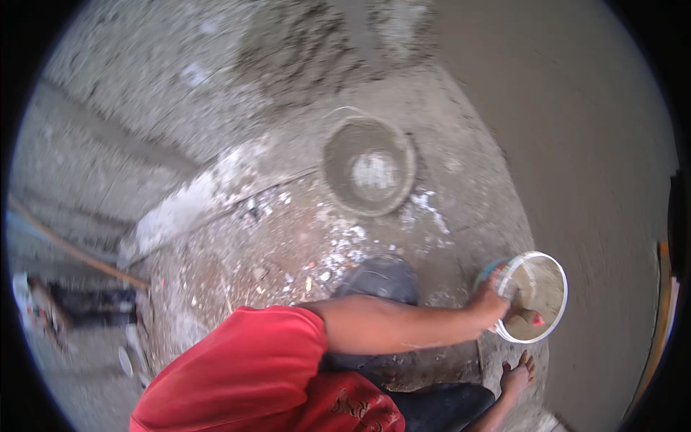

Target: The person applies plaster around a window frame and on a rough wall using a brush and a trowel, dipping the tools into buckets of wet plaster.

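The left hand (488,306) is clamped on the bucket (520,268) — tip it gently, lest the mix (545,282) slop; the right hand (518,376) (empty, fingers apart) could steady it.

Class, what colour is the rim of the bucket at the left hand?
The rim is white, clearest in head view.

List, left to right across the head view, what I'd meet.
Another person → round grey tub → left hand, gripping the left side of the white bucket → that bucket → orange-yellow strip near the right rim.
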Demonstrator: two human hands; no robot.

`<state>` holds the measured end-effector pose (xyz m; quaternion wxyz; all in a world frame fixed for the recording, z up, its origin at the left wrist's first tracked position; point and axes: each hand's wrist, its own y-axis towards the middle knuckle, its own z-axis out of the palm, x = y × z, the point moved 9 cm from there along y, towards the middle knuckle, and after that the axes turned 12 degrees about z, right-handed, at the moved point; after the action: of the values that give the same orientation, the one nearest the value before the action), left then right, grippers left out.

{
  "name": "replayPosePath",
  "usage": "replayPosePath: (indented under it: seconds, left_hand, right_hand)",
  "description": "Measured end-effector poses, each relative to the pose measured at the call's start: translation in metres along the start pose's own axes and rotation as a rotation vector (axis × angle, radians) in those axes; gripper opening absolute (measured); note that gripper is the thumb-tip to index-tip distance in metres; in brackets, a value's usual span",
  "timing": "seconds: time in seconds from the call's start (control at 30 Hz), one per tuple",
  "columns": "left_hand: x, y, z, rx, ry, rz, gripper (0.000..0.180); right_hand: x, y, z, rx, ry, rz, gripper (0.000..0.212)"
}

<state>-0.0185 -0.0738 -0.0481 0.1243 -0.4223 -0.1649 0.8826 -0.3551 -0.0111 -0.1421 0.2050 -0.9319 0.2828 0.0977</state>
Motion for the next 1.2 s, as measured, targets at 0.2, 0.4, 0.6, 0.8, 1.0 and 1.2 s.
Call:
replayPosePath:
  seconds: [0.2,0.4,0.6,0.8,1.0,1.2]
  left_hand:
    - [-0.008,-0.025,-0.021,-0.167,0.339,0.137,0.092]
    - [-0.033,0.0,-0.015,-0.195,0.307,0.307,0.07]
    - [-0.032,0.072,-0.045,0.031,0.198,0.122,0.057]
    - [0.057,0.102,0.026,0.26,0.364,-0.081,0.06]
    - [0.135,0.17,0.038,0.368,0.622,-0.278,0.056]
    - [0.225,0.22,0.098,0.535,0.649,-0.383,0.053]
  right_hand:
    - [0.091,-0.06,0.011,0.04,0.112,-0.297,0.052]
    - [0.054,-0.027,-0.017,-0.113,0.462,-0.328,0.046]
    - [-0.042,-0.004,-0.07,-0.352,0.541,-0.095,0.043]
    - [-0.388,-0.143,0.029,-0.322,0.48,0.643,0.038]
    - [-0.477,-0.351,0.136,-0.169,0.578,1.172,0.036]
    - [-0.439,-0.459,0.189,-0.023,0.603,1.481,0.036]
